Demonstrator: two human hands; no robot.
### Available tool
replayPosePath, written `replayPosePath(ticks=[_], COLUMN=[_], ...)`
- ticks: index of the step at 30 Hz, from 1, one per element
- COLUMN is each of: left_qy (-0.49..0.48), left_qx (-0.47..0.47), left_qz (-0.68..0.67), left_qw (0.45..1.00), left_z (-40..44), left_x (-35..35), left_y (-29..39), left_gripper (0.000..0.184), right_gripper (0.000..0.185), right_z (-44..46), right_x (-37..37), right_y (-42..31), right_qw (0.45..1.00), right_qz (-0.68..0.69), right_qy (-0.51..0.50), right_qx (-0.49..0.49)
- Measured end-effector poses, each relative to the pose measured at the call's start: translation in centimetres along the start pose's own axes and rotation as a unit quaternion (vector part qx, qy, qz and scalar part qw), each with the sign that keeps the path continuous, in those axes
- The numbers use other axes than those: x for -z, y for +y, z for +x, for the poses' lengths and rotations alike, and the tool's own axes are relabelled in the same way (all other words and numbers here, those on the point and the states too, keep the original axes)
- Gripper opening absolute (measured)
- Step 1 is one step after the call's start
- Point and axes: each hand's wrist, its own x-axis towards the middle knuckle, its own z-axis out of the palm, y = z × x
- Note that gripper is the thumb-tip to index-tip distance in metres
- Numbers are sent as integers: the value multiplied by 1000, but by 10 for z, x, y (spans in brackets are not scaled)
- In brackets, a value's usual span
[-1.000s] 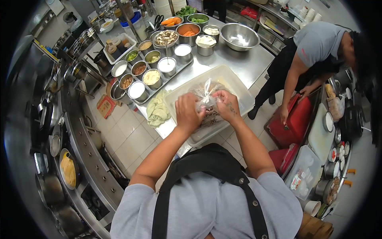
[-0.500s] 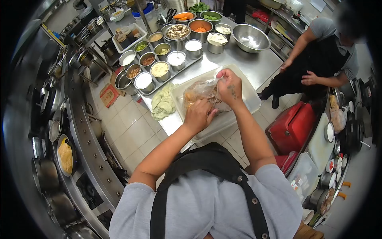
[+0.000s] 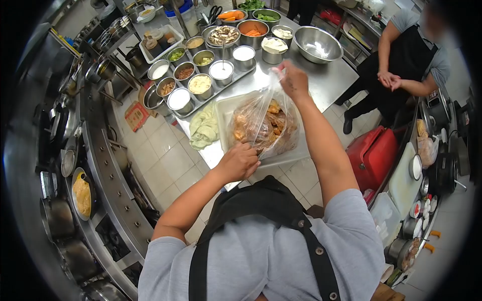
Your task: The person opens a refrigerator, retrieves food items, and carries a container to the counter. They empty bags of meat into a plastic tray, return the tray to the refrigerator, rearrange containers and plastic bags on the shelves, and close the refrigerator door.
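Observation:
A clear plastic bag (image 3: 261, 118) full of browned, glazed pieces that look like cooked meat rests in a whitish plastic tub (image 3: 224, 106) on the steel table. My right hand (image 3: 293, 80) pinches the bag's far upper edge and pulls it up, stretching the film. At the near side, my left hand (image 3: 240, 161) is closed on the bag's lower edge, beside the tub's front rim; its fingertips are partly hidden. A crumpled pale green cloth (image 3: 204, 128) lies left of the tub.
Several steel containers of ingredients stand in a metal tray (image 3: 221, 86) beyond the tub. A large steel bowl (image 3: 317, 44) sits at the far right of the table. To the right stands a co-worker (image 3: 401, 65), near a red box (image 3: 372, 156). Stoves line the left.
My right hand has risen away from me, drawing the bag up so its contents show more. My left hand has come back toward my body. The co-worker's hands have come together.

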Motion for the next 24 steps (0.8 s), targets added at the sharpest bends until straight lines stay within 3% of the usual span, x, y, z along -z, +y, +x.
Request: replayPosePath(ticks=[3,4,7,9,12,13,16,18,19,21,24], left_qy=[60,195,311,231,152,131,51,100,123,201,262], left_qx=[53,100,334,451,565,595,621,606,594,577,561], left_qz=[-88,-184,-104,-107,-124,-133,-261,-272,-276,-376,-435], left_qw=[993,958,884,856,801,782,737,741,746,697,654], left_z=[-12,-12,18,27,47,51,60,59,58,50,50], left_x=[-7,-7,1,-36,-47,-45,-31,-43,-55,-91,-97], left_y=[-14,-22,-42,-74,-84,-84,-100,-119,-134,-166,-175], left_gripper=[16,13,35,52,66,70,59,51,48,37,31], right_gripper=[29,33,53,64,67,67,68,69,71,73,74], right_z=[-10,-17,-53,-81,-101,-107,-113,-110,-110,-115,-110], right_x=[-14,-7,32,34,30,17,-17,-25,-29,-40,-54], right_y=[18,29,46,75,65,65,59,54,55,63,72], right_qw=[980,964,904,833,807,801,770,736,741,751,819], right_qz=[62,97,225,404,331,329,353,411,423,442,381], right_qy=[-182,-238,-350,-349,-341,-327,-290,-279,-261,-228,-165], right_qx=[-58,-72,-97,-147,-352,-380,-445,-460,-451,-434,-396])
